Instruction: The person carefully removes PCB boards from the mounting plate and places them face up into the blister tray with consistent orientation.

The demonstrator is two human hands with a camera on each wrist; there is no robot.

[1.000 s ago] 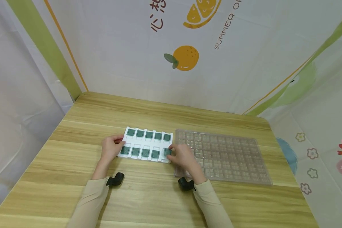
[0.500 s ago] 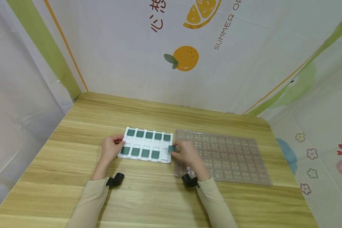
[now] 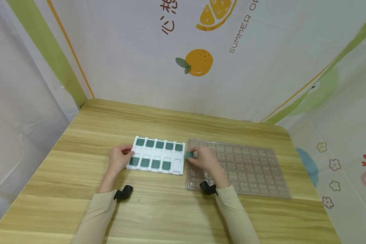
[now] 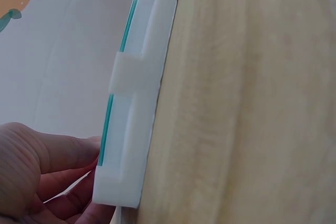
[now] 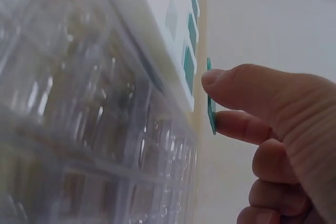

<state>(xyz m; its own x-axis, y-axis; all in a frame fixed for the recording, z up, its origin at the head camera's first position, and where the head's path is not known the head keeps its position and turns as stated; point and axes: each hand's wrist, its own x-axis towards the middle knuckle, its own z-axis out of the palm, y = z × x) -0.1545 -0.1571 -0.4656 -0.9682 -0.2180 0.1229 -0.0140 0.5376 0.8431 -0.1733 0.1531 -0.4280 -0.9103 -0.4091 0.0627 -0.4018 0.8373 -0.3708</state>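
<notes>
A white tray [image 3: 155, 152] with two rows of square green chips [image 3: 155, 164] lies on the table; the front row's right-end pocket is bare. My left hand [image 3: 118, 158] grips the tray's left end, with the thumb [image 4: 73, 150] at its upper edge in the left wrist view. Between thumb and fingertip, my right hand [image 3: 206, 158] pinches one green chip [image 5: 211, 119]. Seen from the head, that chip is just right of the white tray, over the left edge of a clear plastic tray [image 3: 247, 166]. The right wrist view shows it edge-on, held up above both trays.
The clear tray, divided into many small compartments, lies to the right of the white one on the wooden table [image 3: 158, 210]. A printed curtain [image 3: 134, 67] hangs behind the table and on both sides. Each wrist wears a black camera [image 3: 208, 188].
My right hand has taken the green chip out of the white tray's front right pocket and carried it right, to the clear tray's edge. The left hand keeps its place.
</notes>
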